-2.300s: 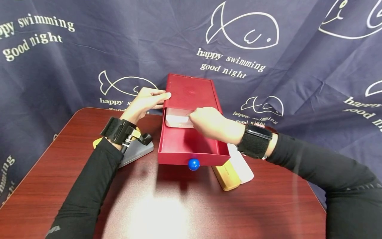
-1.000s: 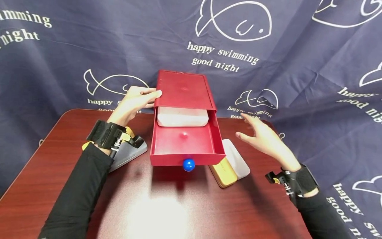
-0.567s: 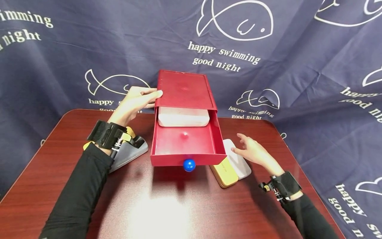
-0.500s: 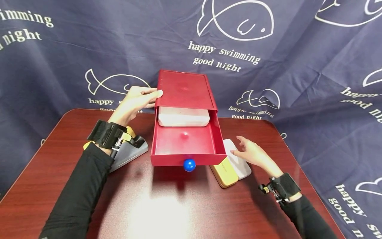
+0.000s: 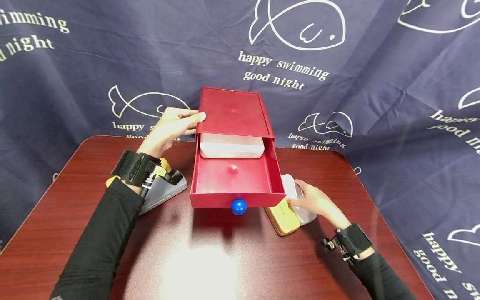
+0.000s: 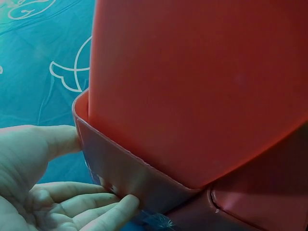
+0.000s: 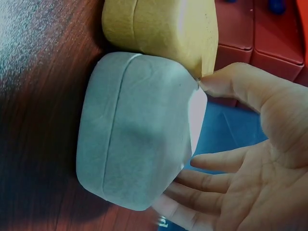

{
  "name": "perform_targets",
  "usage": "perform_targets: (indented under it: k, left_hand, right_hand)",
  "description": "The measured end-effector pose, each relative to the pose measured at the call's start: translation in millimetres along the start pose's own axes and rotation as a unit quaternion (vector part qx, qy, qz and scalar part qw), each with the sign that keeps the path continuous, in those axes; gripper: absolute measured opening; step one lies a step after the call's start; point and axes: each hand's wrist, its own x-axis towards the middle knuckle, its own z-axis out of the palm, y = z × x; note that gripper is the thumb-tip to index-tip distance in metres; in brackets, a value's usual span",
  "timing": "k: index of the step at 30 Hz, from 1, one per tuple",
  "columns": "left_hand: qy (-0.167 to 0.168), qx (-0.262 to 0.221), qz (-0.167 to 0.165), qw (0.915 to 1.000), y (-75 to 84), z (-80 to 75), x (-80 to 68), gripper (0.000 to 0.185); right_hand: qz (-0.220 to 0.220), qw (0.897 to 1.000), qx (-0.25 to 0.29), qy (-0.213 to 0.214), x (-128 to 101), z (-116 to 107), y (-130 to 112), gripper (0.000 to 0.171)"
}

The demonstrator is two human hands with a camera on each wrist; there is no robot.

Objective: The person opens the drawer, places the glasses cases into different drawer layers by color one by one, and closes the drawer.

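Note:
A red box (image 5: 234, 111) has its drawer (image 5: 210, 201) pulled out by a blue knob-fronted panel. Inside the drawer lies a white glasses case (image 5: 232, 149), partly under the box top. My left hand (image 5: 168, 127) touches the box's left side, thumb at the top edge and fingers against the wall. To the right of the drawer, a second white glasses case (image 7: 144, 120) lies against a yellow glasses case (image 5: 286, 220). My right hand (image 5: 313, 201) straddles that white case, thumb at the seam with the yellow one, fingers extended along the other side.
A grey glasses case (image 5: 165, 195) and a yellow object (image 5: 165, 165) lie under my left wrist. The blue knob (image 5: 238, 206) sticks out toward me. Behind the brown table (image 5: 202, 250) hangs a dark blue printed curtain (image 5: 210, 41).
My right hand has left the white glasses case in the drawer, swung right, and come down over the white case on the table. The left hand has stayed at the box.

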Motion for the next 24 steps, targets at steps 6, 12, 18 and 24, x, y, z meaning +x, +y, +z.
perform_targets:
  k: [6,12,18,24]
  left_hand:
    - [-0.001,0.001,0.000,1.0000,0.0,-0.5,-0.8,0.060]
    - [-0.003,0.006,-0.001,1.0000,1.2,-1.1,-1.9,0.062]
    - [-0.006,0.016,-0.002,0.9999,1.5,-2.9,-2.1,0.063]
    - [-0.008,0.023,-0.001,0.9997,-0.2,-4.3,-1.7,0.064]
  right_hand:
    - [-0.003,1.000,-0.012,0.003,1.4,1.6,-2.3,0.079]
    - [0.006,1.000,-0.012,0.001,4.0,0.1,-5.4,0.078]
    - [-0.012,1.000,-0.019,0.004,11.6,-2.7,-0.1,0.077]
    - [-0.012,1.000,-0.021,-0.013,11.9,0.0,1.0,0.081]
